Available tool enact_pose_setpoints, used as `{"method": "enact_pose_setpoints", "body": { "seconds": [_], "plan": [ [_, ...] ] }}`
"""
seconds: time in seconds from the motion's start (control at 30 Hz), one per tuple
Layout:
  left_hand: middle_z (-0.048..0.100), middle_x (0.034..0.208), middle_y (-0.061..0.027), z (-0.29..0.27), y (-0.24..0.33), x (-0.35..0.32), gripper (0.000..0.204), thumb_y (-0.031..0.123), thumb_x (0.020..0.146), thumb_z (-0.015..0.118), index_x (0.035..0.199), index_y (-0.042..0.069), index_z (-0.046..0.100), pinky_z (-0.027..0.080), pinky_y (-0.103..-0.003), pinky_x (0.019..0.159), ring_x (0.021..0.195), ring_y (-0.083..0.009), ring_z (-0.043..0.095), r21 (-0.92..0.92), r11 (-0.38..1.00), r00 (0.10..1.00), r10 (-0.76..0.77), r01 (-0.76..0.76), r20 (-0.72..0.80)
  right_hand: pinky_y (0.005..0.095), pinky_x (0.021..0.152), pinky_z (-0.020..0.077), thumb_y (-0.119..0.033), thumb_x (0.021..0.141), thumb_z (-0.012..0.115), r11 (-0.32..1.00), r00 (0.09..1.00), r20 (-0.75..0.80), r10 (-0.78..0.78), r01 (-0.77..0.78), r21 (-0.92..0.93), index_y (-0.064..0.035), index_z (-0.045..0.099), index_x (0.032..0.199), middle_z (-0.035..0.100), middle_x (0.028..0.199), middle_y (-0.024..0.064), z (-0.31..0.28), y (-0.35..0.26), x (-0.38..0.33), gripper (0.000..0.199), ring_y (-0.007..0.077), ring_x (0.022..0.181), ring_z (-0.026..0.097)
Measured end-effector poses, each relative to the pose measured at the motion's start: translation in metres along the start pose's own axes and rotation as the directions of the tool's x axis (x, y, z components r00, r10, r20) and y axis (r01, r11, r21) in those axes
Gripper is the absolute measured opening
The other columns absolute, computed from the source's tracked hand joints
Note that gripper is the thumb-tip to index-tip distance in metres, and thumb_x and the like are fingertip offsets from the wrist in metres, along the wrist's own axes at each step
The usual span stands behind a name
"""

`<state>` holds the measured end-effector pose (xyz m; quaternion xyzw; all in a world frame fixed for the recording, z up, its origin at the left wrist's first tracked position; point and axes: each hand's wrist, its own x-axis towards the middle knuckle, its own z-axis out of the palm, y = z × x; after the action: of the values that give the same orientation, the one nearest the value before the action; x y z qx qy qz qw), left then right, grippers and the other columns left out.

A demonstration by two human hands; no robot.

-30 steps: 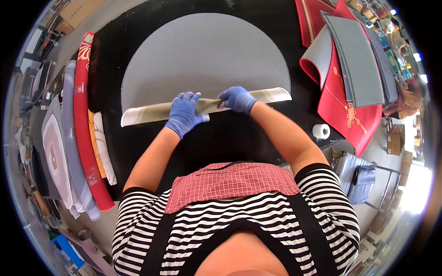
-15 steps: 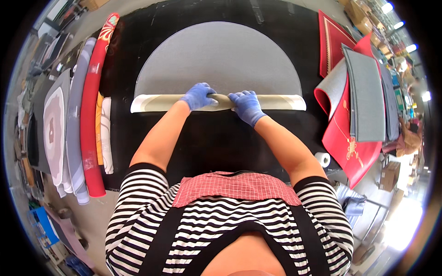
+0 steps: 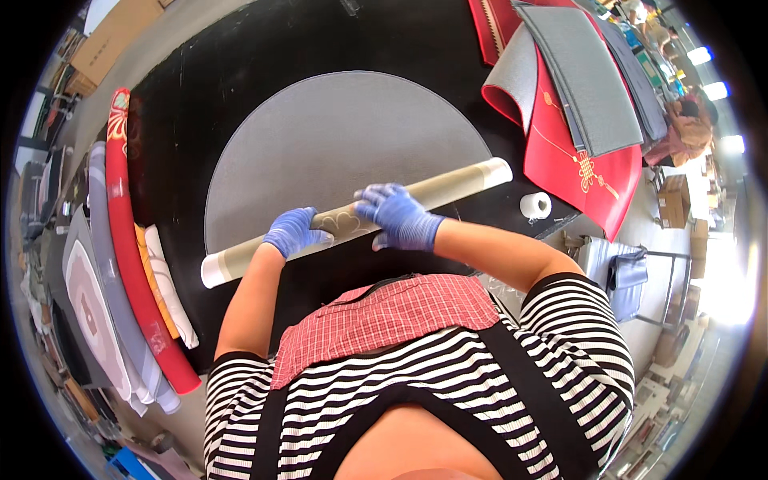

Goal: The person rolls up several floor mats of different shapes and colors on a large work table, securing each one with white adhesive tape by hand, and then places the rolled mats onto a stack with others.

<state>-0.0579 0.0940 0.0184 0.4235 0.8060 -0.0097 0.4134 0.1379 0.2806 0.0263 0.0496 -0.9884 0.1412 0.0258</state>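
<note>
A round grey-backed mat (image 3: 344, 132) lies face down on the black table, its near part rolled into a tube whose olive and cream face shows outward. My left hand (image 3: 293, 232), in a blue glove, is closed around the roll left of its middle, thumb along the near side. Further right, my right hand (image 3: 398, 216), gloved alike, rests over the roll with fingers spread and thumb apart. A pale line pattern shows on the roll between the hands. Part of the tube is hidden under both hands.
Several rolled mats, including a red roll (image 3: 128, 224), lie along the left side. At the right are red mats (image 3: 588, 180) under folded grey mats (image 3: 580, 80). A white tape roll (image 3: 535, 206) stands near the right table edge. A person (image 3: 688, 128) is beyond.
The view has turned, so the roll now slants up to the right. My right hand has loosened from its grip and spread its fingers. More of the roll's pattern shows between my hands.
</note>
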Motion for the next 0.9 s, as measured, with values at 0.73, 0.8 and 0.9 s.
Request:
{"method": "enact_pose_setpoints", "body": {
  "seconds": [0.73,0.8,0.9],
  "plan": [
    [0.061,0.098,-0.0173,-0.060,-0.073,0.102,0.071,0.050,0.056,0.090,0.099,0.000,0.064,0.050,-0.044,0.079,0.086,-0.0348,0.059,0.023,0.933,0.777,0.314,-0.360,-0.546,0.0449,0.107,0.0352,-0.045,0.059,0.090,0.968,0.976,-0.017,0.217,-0.218,-0.127,-0.0201,0.062,0.126,0.064,0.121,0.0035,0.026,0.060,0.103,0.077,0.0265,0.124,0.055],
    [0.062,0.103,-0.0163,-0.057,-0.033,0.082,0.083,0.051,0.052,0.092,0.110,0.001,0.062,0.050,-0.045,0.087,0.093,-0.0348,0.061,0.271,0.933,0.681,0.358,-0.236,-0.639,0.0453,0.105,0.0382,-0.048,0.060,0.090,0.963,0.955,0.134,0.264,-0.251,-0.101,-0.0207,0.063,0.126,0.066,0.120,0.0038,0.011,0.080,0.119,0.076,0.0266,0.121,0.058],
    [0.065,0.109,-0.0117,-0.032,0.001,0.054,0.089,0.045,0.055,0.093,0.127,0.006,0.057,0.049,-0.046,0.095,0.100,-0.0342,0.063,0.525,0.851,0.582,0.434,-0.014,-0.688,0.0418,0.095,0.0469,-0.049,0.062,0.088,0.975,0.919,0.325,0.222,-0.213,-0.063,-0.0219,0.067,0.121,0.071,0.114,0.0042,-0.013,0.086,0.137,0.068,0.0282,0.114,0.065]
  ]
}}
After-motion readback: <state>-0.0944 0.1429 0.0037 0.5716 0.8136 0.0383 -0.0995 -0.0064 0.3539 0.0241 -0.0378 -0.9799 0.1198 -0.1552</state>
